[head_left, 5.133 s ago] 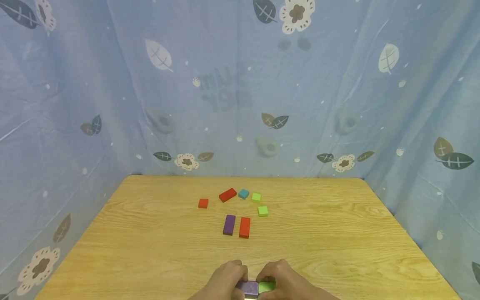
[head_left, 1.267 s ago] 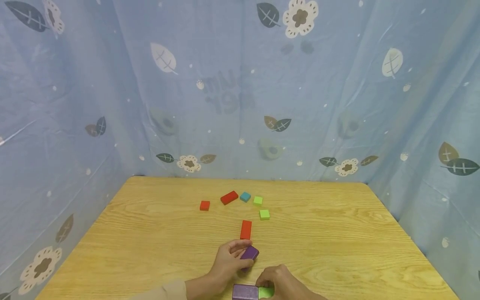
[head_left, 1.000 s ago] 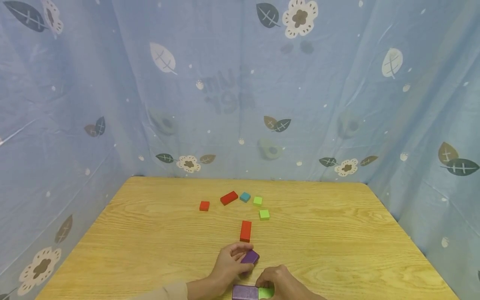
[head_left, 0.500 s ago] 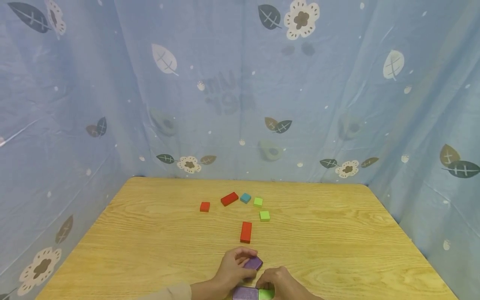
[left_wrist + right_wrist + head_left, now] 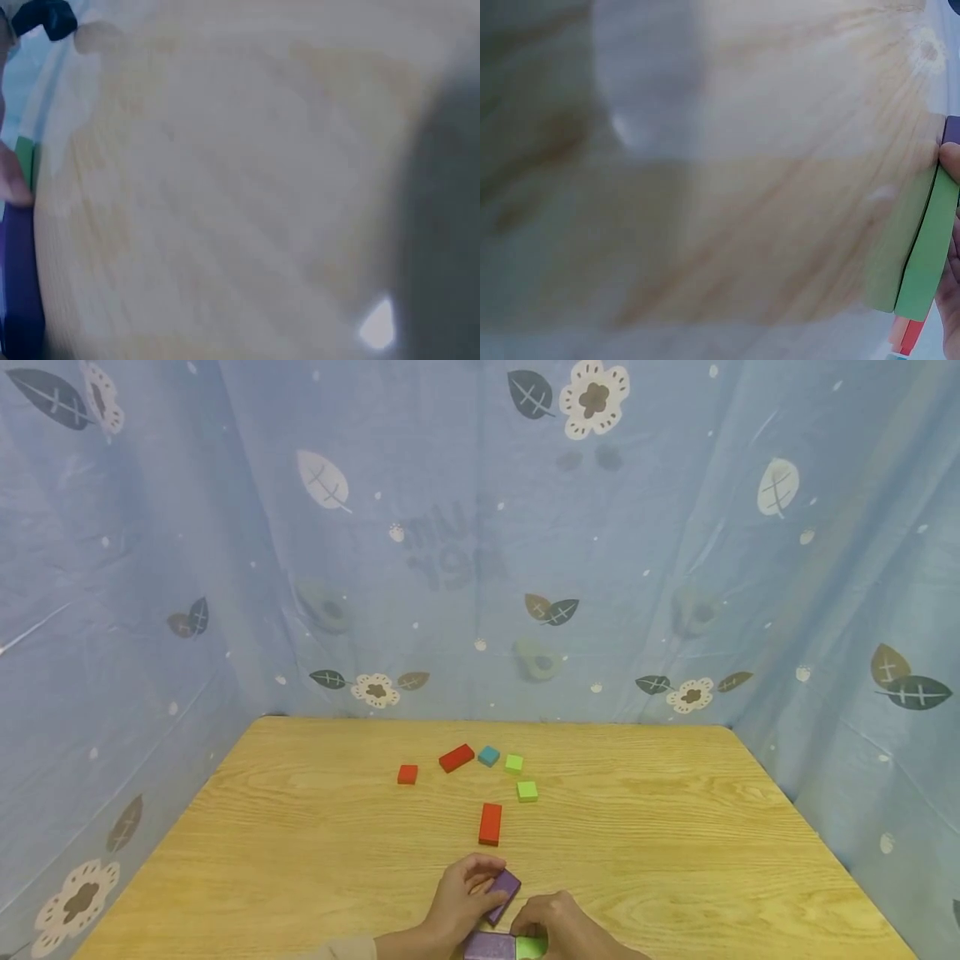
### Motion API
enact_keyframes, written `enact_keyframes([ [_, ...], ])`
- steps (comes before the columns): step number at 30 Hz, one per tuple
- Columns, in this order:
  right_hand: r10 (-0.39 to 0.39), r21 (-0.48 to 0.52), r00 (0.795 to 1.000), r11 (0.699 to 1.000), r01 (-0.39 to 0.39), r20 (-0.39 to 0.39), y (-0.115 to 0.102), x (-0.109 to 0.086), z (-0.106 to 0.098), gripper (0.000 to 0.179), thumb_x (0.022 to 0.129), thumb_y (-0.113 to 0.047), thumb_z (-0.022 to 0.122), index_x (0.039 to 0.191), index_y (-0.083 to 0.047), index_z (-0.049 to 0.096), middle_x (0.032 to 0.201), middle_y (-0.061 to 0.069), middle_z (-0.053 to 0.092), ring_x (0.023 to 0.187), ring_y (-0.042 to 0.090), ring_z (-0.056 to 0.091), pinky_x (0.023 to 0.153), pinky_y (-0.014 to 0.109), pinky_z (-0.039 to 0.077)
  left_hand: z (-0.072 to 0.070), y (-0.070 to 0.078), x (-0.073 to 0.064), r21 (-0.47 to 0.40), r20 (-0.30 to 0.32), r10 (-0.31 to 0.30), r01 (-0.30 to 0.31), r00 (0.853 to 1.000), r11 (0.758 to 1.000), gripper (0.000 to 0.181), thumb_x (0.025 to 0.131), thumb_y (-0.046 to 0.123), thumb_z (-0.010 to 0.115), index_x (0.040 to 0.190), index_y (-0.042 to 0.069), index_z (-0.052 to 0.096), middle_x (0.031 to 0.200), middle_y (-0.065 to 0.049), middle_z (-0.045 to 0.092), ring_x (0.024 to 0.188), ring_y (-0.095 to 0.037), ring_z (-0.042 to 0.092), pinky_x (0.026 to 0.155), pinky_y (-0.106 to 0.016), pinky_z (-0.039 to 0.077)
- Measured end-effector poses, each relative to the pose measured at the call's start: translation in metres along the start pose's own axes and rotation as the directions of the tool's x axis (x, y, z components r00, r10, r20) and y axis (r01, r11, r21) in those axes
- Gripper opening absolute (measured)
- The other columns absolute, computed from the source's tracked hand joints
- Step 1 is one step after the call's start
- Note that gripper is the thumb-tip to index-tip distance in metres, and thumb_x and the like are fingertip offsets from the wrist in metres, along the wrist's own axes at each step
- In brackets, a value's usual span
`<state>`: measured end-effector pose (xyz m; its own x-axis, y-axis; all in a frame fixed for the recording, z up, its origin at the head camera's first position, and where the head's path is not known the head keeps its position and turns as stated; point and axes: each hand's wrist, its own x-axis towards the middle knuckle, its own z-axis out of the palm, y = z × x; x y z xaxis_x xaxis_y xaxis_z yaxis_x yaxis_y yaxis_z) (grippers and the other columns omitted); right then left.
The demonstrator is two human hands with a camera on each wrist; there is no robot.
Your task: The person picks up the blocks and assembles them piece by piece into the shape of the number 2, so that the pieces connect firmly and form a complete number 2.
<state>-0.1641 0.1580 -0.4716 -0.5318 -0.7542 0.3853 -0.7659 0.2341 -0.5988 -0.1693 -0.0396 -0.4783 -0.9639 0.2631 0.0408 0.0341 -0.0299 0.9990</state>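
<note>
Purple block (image 5: 507, 888) is pinched askew in left hand (image 5: 459, 897), so I'd straighten it gently while right hand (image 5: 559, 923) grips green block (image 5: 530, 948).

A wooden table (image 5: 675, 835) with blue cloth (image 5: 420, 618) hung up like walls on the left, right and far sides.

The table top is yellow-brown with wavy wood lines, and its far corners are a bit round. The far cloth hangs just behind the table's far edge. The left cloth (image 5: 97, 618) and right cloth (image 5: 840, 752) hang in soft folds. All over the blue are white flowers (image 5: 595, 399) with brown middles, dark leaves (image 5: 530, 393), white leaves (image 5: 322, 479) and tiny white dots. Faint gray letters (image 5: 453, 547) show on the far cloth, with pale green avocado shapes (image 5: 537, 660) lower down. The light is soft, and a thin shiny line (image 5: 33, 628) runs across the left cloth.
</note>
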Motion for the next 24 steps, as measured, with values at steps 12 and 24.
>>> enact_keyframes([
  [12,-0.01,0.018,1.0,1.0,0.01,-0.02,-0.002,0.0,0.001,0.032,0.071,-0.024,0.085,0.089,-0.001,0.072,0.083,0.001,0.07,0.075,-0.005,0.06,0.063,0.009,0.05,0.002,-0.002,-0.008,0.039,-0.049,0.056,-0.054,0.997,0.998,0.026,0.081,-0.011,0.067,0.105,-0.011,0.057,0.116,-0.022,0.058,0.113,-0.039,0.054,0.099,-0.037,0.045],
  [24,-0.005,0.026,1.0,1.0,0.005,-0.003,-0.003,0.001,-0.001,0.031,0.071,-0.022,0.085,0.091,-0.002,0.072,0.082,0.003,0.07,0.075,-0.004,0.06,0.063,0.009,0.05,0.003,-0.001,-0.015,0.033,-0.112,0.025,-0.021,0.993,0.999,0.025,0.077,-0.014,0.068,0.101,-0.01,0.058,0.114,-0.02,0.059,0.112,-0.038,0.055,0.097,-0.032,0.047],
])
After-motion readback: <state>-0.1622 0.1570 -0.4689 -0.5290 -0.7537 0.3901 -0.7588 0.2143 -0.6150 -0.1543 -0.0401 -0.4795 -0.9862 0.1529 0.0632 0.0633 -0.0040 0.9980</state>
